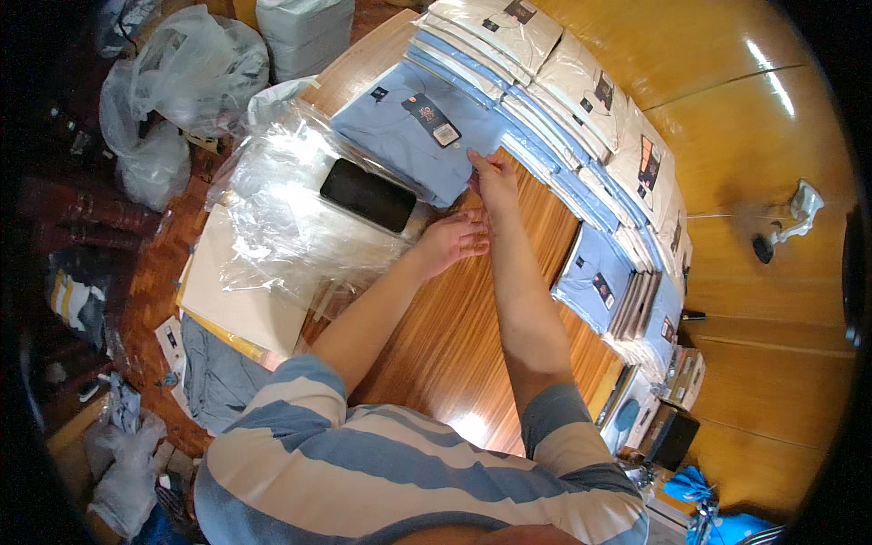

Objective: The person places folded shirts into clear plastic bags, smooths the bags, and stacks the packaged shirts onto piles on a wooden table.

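Note:
A folded light blue shirt (400, 123) with a dark hang tag (431, 120) lies at the far side of the wooden table. My right hand (496, 184) pinches at its right edge, thumb and forefinger closed there. Whether a clear wrapper is also in that pinch cannot be made out. Just below, my left hand (451, 242) holds nothing, its fingers stretched toward my right wrist. A black phone (368, 194) rests left of my hands, on a heap of clear plastic bags (282, 209).
Tall stacks of bagged shirts (581, 100), white and blue, line the table's right side. A smaller blue shirt pile (595, 277) stands nearer. Cream card sheets (245, 291) and grey cloth (218, 372) lie at the left. Boxes (686, 377) stand at the lower right.

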{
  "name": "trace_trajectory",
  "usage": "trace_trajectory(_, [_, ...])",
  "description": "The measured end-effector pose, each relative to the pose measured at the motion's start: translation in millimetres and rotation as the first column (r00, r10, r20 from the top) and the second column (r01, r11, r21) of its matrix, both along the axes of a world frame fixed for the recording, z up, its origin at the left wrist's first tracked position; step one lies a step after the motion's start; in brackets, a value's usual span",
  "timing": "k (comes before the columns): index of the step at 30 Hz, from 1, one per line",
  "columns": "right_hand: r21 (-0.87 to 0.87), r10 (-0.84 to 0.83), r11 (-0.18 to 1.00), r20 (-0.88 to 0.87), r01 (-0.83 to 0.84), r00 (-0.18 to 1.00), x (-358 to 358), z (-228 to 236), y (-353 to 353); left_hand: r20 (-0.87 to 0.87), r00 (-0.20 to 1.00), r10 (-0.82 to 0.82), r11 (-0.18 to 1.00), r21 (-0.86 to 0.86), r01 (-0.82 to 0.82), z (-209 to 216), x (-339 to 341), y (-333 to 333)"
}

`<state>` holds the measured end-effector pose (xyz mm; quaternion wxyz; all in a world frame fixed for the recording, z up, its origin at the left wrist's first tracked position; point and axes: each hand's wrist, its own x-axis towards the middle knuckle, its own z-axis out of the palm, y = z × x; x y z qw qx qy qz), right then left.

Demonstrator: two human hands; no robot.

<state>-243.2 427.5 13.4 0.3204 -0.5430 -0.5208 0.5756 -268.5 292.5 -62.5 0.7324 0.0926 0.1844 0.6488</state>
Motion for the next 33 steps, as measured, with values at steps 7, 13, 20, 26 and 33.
trace_trajectory(7, [-0.216, 0.063, 0.974, -0.034, -0.069, 0.997, -4, 14, -2, 0.289, 0.955, 0.072, 0.996, 0.020, -0.081, -19, -1, 16])
trace_trajectory(13, [-0.183, -0.030, 0.983, -0.058, 0.019, 0.998, 27, 8, 17, 0.299, 0.950, 0.090, 0.994, 0.034, -0.105, 0, -5, 9])
trace_trajectory(20, [-0.289, -0.090, 0.955, -0.063, 0.068, 0.994, 157, -1, -38, 0.711, 0.670, 0.212, 0.915, 0.096, -0.392, -16, 26, 15])
trace_trajectory(26, [-0.321, -0.235, 0.923, -0.040, 0.210, 0.971, 304, -31, -122, 0.565, 0.791, 0.235, 0.968, -0.209, -0.138, 10, 56, -54])
trace_trajectory(33, [-0.189, 0.181, 0.969, 0.119, -0.157, 0.976, 435, -58, -156, -0.310, 0.901, -0.303, 0.875, -0.466, 0.133, 18, 86, -154])
